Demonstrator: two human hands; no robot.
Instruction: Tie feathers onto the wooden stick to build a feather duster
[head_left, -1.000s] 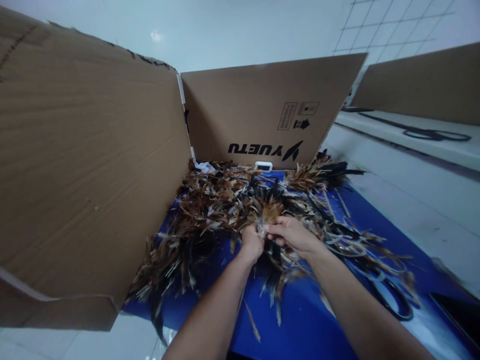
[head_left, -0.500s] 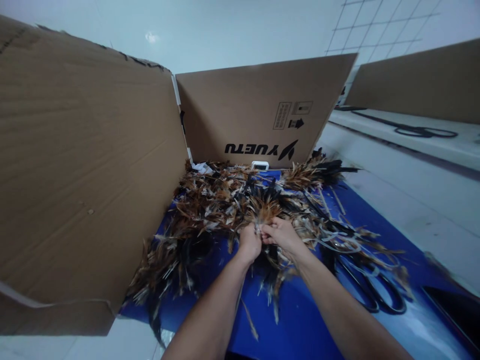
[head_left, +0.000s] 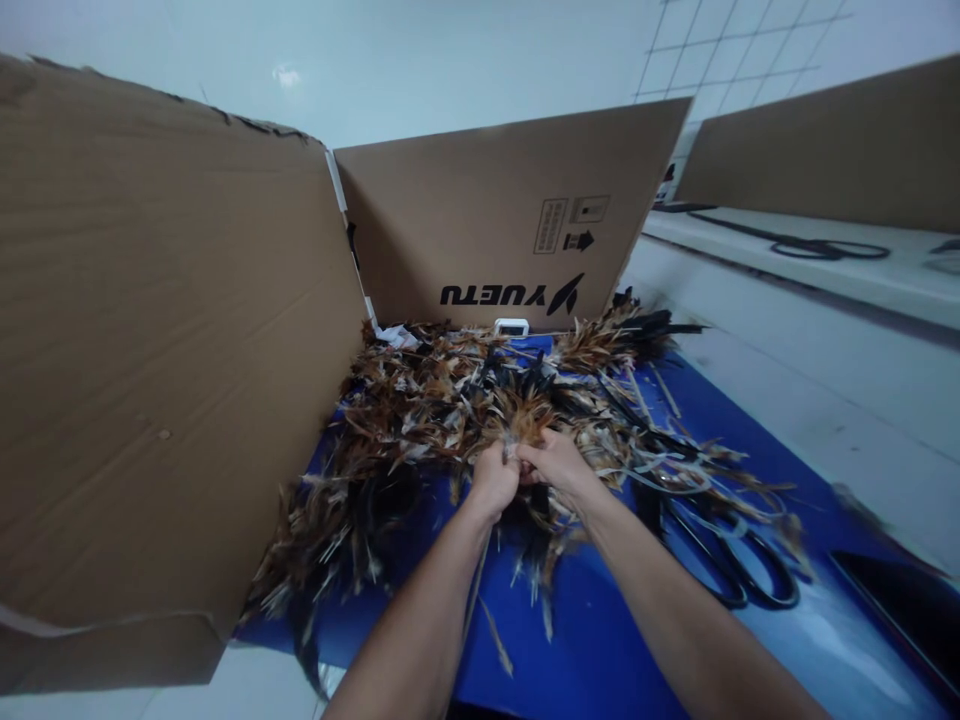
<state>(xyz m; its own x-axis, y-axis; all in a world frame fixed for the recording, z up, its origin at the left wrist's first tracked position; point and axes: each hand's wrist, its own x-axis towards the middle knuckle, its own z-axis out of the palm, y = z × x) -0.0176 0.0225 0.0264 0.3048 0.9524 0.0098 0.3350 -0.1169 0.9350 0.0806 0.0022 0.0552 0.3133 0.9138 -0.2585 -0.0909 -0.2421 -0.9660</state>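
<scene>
Both of my hands meet at the base of a fanned bunch of brown and black feathers [head_left: 525, 408]. My left hand [head_left: 496, 478] is closed around its lower end. My right hand [head_left: 556, 462] pinches the same bunch from the right, thumb against the left fingers. A thin stem or strand hangs below my left hand. Loose feathers [head_left: 420, 400] in brown, white and black lie heaped around and behind the hands. What exactly sits between the fingertips is hidden.
Cardboard panels stand at the left [head_left: 172, 350] and back [head_left: 495, 220] of the blue surface [head_left: 585, 640]. Black-handled scissors [head_left: 739, 560] lie at right beside pale strips. A small white device [head_left: 512, 327] rests at the back. Another pair of scissors [head_left: 829, 249] lies on a white ledge.
My right hand has shifted its grip, its thumb now closer against the left hand at the bunch's base. The whole view has moved slightly, so things sit a little further left.
</scene>
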